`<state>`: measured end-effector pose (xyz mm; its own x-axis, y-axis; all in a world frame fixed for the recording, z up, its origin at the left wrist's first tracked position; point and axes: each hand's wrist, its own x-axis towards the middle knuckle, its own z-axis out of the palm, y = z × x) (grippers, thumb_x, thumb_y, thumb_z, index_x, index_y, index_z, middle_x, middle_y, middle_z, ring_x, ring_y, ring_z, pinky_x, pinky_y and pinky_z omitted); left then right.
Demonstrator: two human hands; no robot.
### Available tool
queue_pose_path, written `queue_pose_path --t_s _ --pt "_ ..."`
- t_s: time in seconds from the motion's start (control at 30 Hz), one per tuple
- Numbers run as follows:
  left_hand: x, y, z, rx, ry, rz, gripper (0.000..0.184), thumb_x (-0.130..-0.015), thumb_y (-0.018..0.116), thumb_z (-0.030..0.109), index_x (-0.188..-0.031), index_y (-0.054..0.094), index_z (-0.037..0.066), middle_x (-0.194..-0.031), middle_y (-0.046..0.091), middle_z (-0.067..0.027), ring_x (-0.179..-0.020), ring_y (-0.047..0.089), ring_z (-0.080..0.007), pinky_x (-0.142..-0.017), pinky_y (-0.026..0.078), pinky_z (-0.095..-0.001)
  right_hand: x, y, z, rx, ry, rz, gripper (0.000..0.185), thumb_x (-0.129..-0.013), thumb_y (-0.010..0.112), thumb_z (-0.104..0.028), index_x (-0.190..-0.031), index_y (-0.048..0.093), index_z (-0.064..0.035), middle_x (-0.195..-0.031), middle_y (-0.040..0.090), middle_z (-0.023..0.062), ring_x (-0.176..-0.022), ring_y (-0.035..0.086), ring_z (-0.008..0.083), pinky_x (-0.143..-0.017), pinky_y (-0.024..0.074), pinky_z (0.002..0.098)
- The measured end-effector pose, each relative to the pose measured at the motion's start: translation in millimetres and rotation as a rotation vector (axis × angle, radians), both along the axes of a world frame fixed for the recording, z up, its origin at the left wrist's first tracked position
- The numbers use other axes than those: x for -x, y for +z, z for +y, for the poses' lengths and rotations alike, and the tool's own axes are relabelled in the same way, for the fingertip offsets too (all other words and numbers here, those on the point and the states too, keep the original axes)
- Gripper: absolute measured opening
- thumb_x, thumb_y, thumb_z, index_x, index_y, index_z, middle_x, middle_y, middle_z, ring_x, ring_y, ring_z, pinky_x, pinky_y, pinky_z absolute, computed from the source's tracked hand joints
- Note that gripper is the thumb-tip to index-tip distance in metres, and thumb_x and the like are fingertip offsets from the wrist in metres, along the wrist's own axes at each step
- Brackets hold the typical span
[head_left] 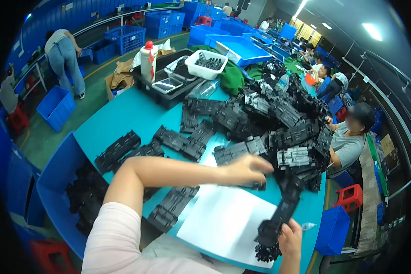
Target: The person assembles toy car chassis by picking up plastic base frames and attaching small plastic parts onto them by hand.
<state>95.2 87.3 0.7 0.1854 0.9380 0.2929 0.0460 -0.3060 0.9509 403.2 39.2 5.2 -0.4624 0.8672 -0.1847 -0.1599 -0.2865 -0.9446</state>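
Observation:
My right hand (291, 237) grips a long black plastic part (284, 208) by its side, tilted above the right edge of a white sheet of paper (219, 219). Small black pieces (267, 251) sit in a cluster under its lower end. My left hand (246, 170) reaches across the paper, slightly blurred, with thumb and fingers apart and nothing visible between them. Closest to its fingertips is a big heap of black plastic parts (297, 157). Behind the left hand lies another black moulded part (239, 151); one more (172, 208) rests left of the paper.
A blue bin (55, 182) holding black parts stands at my left. Farther back on the turquoise table (100, 130) are a black tray (169, 98), a white bottle (148, 61) and a white basket (207, 71). A co-worker (351, 137) sits across the heap, near a red stool (349, 197).

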Motion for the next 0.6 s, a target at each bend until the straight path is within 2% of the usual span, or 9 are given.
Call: queue_pose_path --t_s 0.03,0.07,0.1,0.13,0.17,0.27,0.37,0.5,0.6 --pt "31.9 -7.0 32.8 -0.340 0.269 0.257 0.032 -0.072 0.066 0.012 -0.102 0.067 0.001 -0.105 0.064 -0.0149 -0.095 0.061 -0.0260 -0.081 0.049 -0.0356 -4.4 2.2 -2.1 -0.040 -0.057 0.001 0.037 -0.083 0.061 -0.006 -0.116 0.053 0.0095 -0.106 0.064 0.0139 -0.090 0.064 0.0201 -0.080 0.0508 0.0321" --pt "62.5 5.0 52.5 -0.470 0.483 0.310 0.025 -0.069 0.060 0.006 -0.092 0.069 0.003 -0.094 0.063 -0.0153 -0.086 0.059 -0.0303 -0.078 0.048 -0.0380 -9.4 6.5 -7.6 -0.076 -0.116 0.002 0.037 -0.081 0.063 -0.008 -0.113 0.055 0.0101 -0.103 0.065 0.0147 -0.091 0.064 0.0214 -0.083 0.0511 0.0337" --pt "99.3 5.4 80.7 -0.639 0.666 0.462 0.025 -0.067 0.056 0.004 -0.087 0.070 0.003 -0.090 0.064 -0.0161 -0.089 0.059 -0.0325 -0.082 0.047 -0.0400 -20.9 9.2 -13.8 -0.079 -0.192 -0.147 0.027 -0.084 0.061 -0.009 -0.107 0.058 0.0056 -0.092 0.061 0.0084 -0.076 0.057 0.0164 -0.068 0.0459 0.0293" --pt "133.6 -0.2 110.3 -0.572 0.816 0.511 0.023 -0.066 0.055 0.004 -0.084 0.070 0.003 -0.088 0.064 -0.0162 -0.090 0.058 -0.0343 -0.085 0.046 -0.0419 -32.6 12.4 -18.6 -0.081 -0.268 -0.298 0.019 -0.086 0.058 -0.011 -0.100 0.061 0.0011 -0.080 0.058 0.0021 -0.061 0.049 0.0114 -0.053 0.0407 0.0250" --pt "166.1 6.1 126.4 -0.626 0.953 0.640 0.024 -0.067 0.055 0.003 -0.085 0.070 0.003 -0.091 0.064 -0.0173 -0.091 0.058 -0.0349 -0.086 0.046 -0.0430 -37.8 16.9 -21.1 -0.120 -0.269 -0.325 0.023 -0.087 0.059 -0.013 -0.106 0.060 0.0014 -0.083 0.059 0.0011 -0.062 0.049 0.0092 -0.054 0.0400 0.0238" --pt "265.3 2.4 199.6 -0.561 1.173 0.780 0.022 -0.073 0.052 0.003 -0.085 0.071 0.003 -0.093 0.065 -0.0193 -0.095 0.059 -0.0350 -0.088 0.046 -0.0437 -52.9 13.7 -25.3 -0.164 -0.316 -0.377 0.031 -0.088 0.060 -0.014 -0.113 0.059 0.0029 -0.086 0.060 -0.0003 -0.065 0.047 0.0055 -0.056 0.0372 0.0213" --pt "325.7 10.3 240.0 -0.280 1.206 0.847 0.023 -0.078 0.052 0.006 -0.091 0.072 0.008 -0.099 0.066 -0.0171 -0.100 0.061 -0.0323 -0.088 0.048 -0.0430 -58.7 20.7 -32.8 -0.213 -0.356 -0.482 0.030 -0.088 0.062 -0.016 -0.108 0.060 0.0048 -0.083 0.060 -0.0005 -0.063 0.046 0.0053 -0.056 0.0358 0.0212" --pt "379.8 14.7 224.2 -0.142 1.430 0.956 0.021 -0.078 0.055 0.007 -0.092 0.071 0.010 -0.099 0.067 -0.0165 -0.096 0.064 -0.0334 -0.083 0.051 -0.0429 -60.1 21.7 -43.2 -0.307 -0.465 -0.544 0.026 -0.087 0.063 -0.016 -0.101 0.061 0.0049 -0.079 0.058 -0.0004 -0.063 0.046 0.0052 -0.055 0.0359 0.0209" --pt "422.4 9.9 204.4 0.266 1.467 0.797 0.022 -0.079 0.060 0.010 -0.098 0.069 0.003 -0.104 0.065 -0.0219 -0.101 0.063 -0.0366 -0.086 0.050 -0.0452 -66.0 19.3 -49.9 -0.217 -0.528 -0.591 0.021 -0.086 0.064 -0.016 -0.096 0.061 0.0030 -0.071 0.053 -0.0025 -0.058 0.042 0.0050 -0.050 0.0326 0.0221"
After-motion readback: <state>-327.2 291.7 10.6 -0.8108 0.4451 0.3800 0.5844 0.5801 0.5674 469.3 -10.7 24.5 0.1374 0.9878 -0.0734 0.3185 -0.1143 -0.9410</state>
